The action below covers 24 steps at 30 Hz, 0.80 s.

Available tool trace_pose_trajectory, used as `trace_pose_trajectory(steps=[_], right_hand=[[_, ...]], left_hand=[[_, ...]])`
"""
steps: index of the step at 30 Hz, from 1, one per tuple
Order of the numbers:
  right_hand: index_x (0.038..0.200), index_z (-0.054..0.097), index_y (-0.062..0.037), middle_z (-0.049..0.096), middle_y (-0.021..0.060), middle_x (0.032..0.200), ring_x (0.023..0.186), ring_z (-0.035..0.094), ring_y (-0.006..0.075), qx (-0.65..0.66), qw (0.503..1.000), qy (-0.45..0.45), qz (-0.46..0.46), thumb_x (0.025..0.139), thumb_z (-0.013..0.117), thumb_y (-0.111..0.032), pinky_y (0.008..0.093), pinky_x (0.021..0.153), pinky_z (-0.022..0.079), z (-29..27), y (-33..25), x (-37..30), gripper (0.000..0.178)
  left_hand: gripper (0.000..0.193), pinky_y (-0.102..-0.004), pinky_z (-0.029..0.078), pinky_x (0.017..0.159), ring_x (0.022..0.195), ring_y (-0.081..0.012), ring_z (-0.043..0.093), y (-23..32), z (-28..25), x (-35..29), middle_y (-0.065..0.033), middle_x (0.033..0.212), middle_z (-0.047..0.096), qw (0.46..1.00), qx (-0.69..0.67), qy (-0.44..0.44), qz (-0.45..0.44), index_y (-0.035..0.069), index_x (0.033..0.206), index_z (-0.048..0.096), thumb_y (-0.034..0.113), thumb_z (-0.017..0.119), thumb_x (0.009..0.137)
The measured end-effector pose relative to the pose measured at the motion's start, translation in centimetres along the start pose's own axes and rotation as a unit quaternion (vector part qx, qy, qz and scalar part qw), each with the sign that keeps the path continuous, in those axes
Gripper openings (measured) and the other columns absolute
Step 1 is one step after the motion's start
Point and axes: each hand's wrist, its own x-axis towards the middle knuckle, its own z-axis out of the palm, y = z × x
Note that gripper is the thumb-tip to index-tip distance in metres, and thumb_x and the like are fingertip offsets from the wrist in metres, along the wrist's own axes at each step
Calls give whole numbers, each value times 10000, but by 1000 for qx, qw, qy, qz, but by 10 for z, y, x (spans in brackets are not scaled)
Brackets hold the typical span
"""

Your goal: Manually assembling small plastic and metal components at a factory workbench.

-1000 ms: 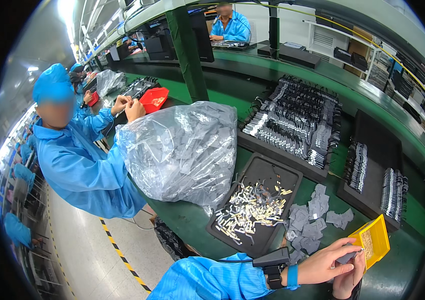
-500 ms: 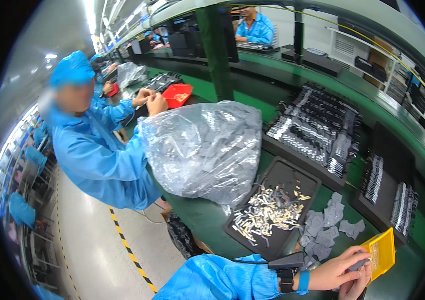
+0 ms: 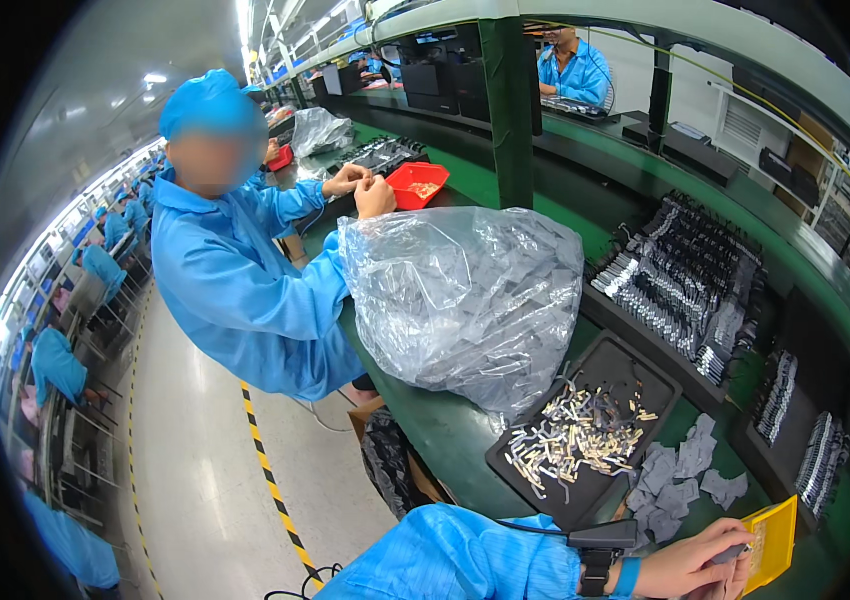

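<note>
At the lower right my left hand is closed, its fingers pinching a small grey piece. My right hand meets it there, fingers curled at the same piece. Most of that hand is hidden behind the left one and the picture's lower edge. Right beside the fingers stands a yellow bin with small pale parts inside. Several flat grey cut pieces lie in a loose pile just beyond my left wrist. A black tray holds a heap of small gold-and-dark parts.
A large clear bag full of grey pieces fills the middle of the green bench. Black trays of rowed metal-and-black parts stand at the right, with another tray nearer. At the left a co-worker in blue works beside a red bin.
The view has swung left, so the scene sits farther right. My hands stay together by the yellow bin, and the right hand shows less than before.
</note>
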Motion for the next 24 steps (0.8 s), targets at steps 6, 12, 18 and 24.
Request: trace_pose_trajectory(steps=[6, 12, 18, 24], right_hand=[[1171, 469, -61, 493, 110, 1161, 1041, 503, 237, 0, 1000, -23, 16, 866, 539, -238, 347, 883, 427, 3, -7, 2, 359], [1172, 470, -59, 493, 114, 1163, 1042, 504, 243, -3, 999, -36, 21, 867, 534, -227, 350, 883, 429, 5, -10, 2, 354], [1173, 462, -34, 490, 123, 1164, 1041, 504, 251, -10, 1000, -19, 9, 877, 513, -224, 354, 883, 430, 11, -10, 1, 355], [1168, 456, -13, 485, 124, 1166, 1045, 499, 239, -5, 999, -29, 19, 884, 496, -214, 346, 878, 429, 11, -13, 2, 350]], left_hand=[[358, -335, 397, 870, 1045, -300, 463, -1, 0, 1, -153, 1128, 434, 1000, -3, 1, 4, 32, 1120, 486, 209, 564, 818], [347, -336, 396, 871, 1042, -299, 462, 2, -1, 0, -153, 1124, 436, 1000, -4, 8, 3, 30, 1111, 488, 208, 561, 822], [346, -338, 399, 867, 1036, -301, 465, 2, -2, 0, -152, 1115, 437, 1000, 5, 7, 5, 35, 1114, 489, 211, 559, 825], [358, -338, 396, 873, 1043, -303, 463, 2, -1, 1, -154, 1131, 428, 1000, -4, 5, 0, 38, 1129, 482, 212, 560, 825]])
